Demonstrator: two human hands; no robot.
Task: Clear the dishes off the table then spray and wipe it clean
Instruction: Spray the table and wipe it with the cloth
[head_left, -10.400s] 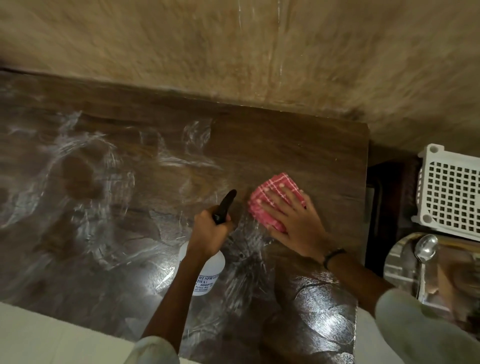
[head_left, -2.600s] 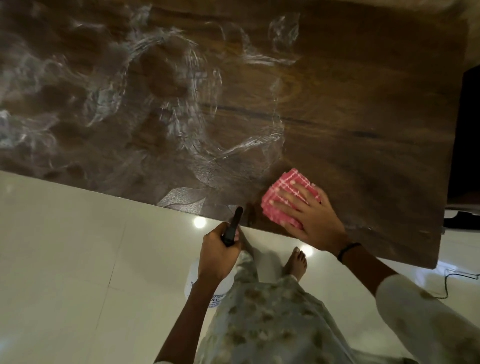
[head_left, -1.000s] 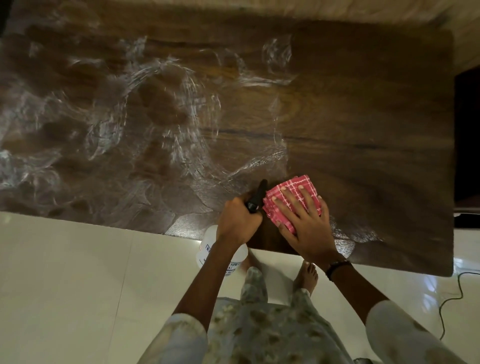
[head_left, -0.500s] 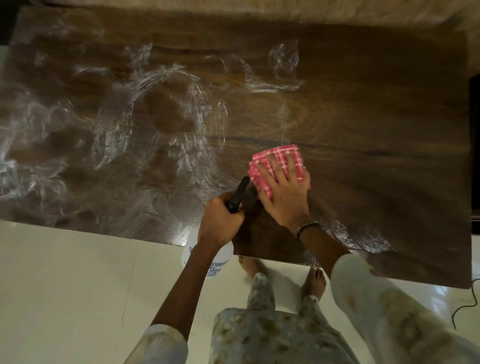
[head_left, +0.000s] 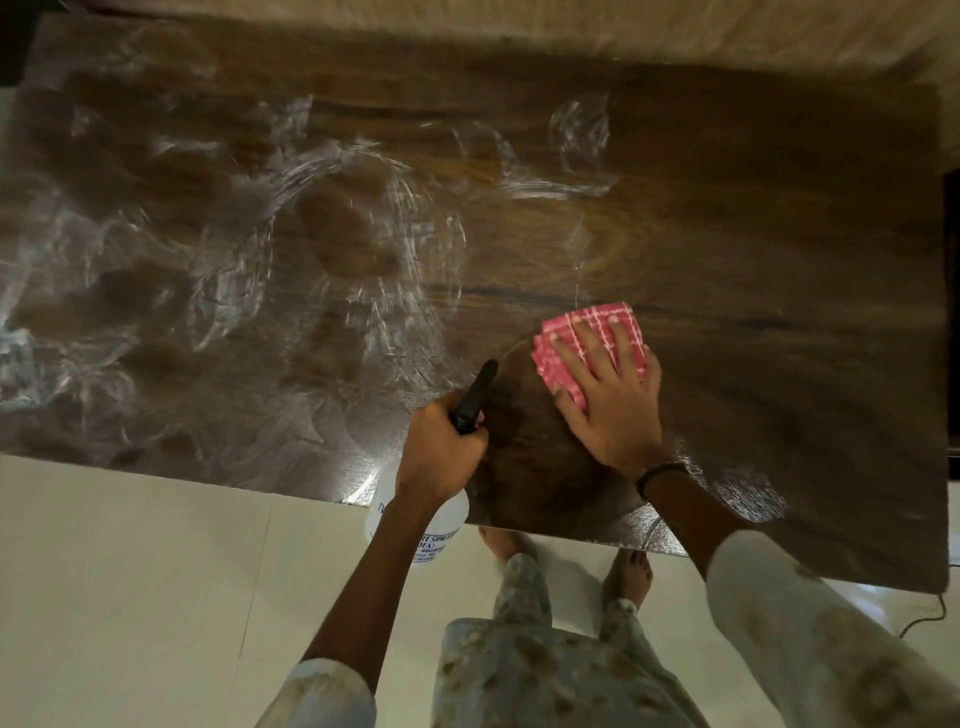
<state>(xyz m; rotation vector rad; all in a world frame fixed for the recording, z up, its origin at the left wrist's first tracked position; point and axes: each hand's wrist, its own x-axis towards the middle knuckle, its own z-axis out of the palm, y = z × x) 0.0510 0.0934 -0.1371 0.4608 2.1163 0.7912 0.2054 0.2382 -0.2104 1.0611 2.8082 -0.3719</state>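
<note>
Both hands are busy: my right hand (head_left: 610, 410) lies flat, fingers (head_left: 576, 345) straight and spread, pressing the folded red cloth (head_left: 589, 340) onto the wet-streaked tabletop (head_left: 753, 234) right of centre, while my left hand (head_left: 441, 452) grips the spray bottle (head_left: 415, 525) at the near edge.

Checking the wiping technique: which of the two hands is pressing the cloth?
The right hand, fingers spread flat on the folded red checked cloth on the wooden table. The left hand instead grips the spray bottle.
</note>
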